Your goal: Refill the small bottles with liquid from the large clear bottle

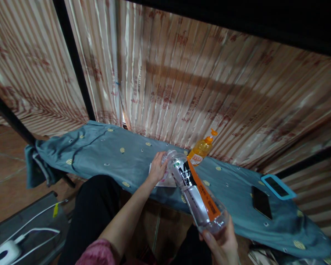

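A: While the right hand point(223, 244) gripped the clear bottle point(195, 193) by its base, fingers wrapped shut, where was it?
B: Tilted over the blue bedsheet point(105, 154). Left hand point(157, 168) fingers pinched closed on its cap, orange bottle point(202, 149) just behind, two phones point(267, 195) right.

Two bottles: one clear point(195, 191), one orange point(202, 149); two phones point(261, 202) point(278, 186); one white charger point(4, 253)
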{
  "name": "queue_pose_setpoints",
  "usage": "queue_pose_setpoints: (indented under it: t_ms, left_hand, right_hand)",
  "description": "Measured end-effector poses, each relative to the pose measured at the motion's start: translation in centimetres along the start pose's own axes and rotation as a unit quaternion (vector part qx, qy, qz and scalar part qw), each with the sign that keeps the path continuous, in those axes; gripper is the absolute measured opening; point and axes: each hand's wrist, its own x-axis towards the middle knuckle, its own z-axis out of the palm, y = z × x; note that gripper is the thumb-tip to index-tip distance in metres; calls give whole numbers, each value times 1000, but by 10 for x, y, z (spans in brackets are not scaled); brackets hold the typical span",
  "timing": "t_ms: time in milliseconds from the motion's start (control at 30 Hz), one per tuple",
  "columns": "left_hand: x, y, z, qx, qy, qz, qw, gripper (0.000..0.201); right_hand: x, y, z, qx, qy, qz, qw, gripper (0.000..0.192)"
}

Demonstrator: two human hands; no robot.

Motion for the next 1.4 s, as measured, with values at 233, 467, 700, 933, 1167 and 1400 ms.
queue_pose_setpoints:
  t_ms: [233, 467, 700, 933, 1167, 1400]
  left_hand:
    - [0, -2, 1, -1, 1, 3, 1000, 25]
    - [0, -4, 2, 0, 11, 12, 1000, 25]
    - [0, -4, 2, 0, 13, 16, 1000, 27]
    - [1, -3, 1, 2, 9, 12, 1000, 25]
    - [1, -1, 0, 3, 2, 0, 1000, 26]
    - [0, -2, 0, 4, 4, 1, 1000, 29]
  right_hand:
    - [-1, -3, 2, 3, 5, 4, 1000, 87]
    - [-1, -2, 1, 8, 8, 14, 1000, 91]
    - [-1, -1, 1, -1, 6, 12, 1000, 92]
    - [-1, -3, 2, 16, 7, 15, 1000, 91]
    - [0, 0, 0, 5, 2, 5, 1000, 89]
    - [-1, 0, -1, 4, -5, 13, 1000, 91]
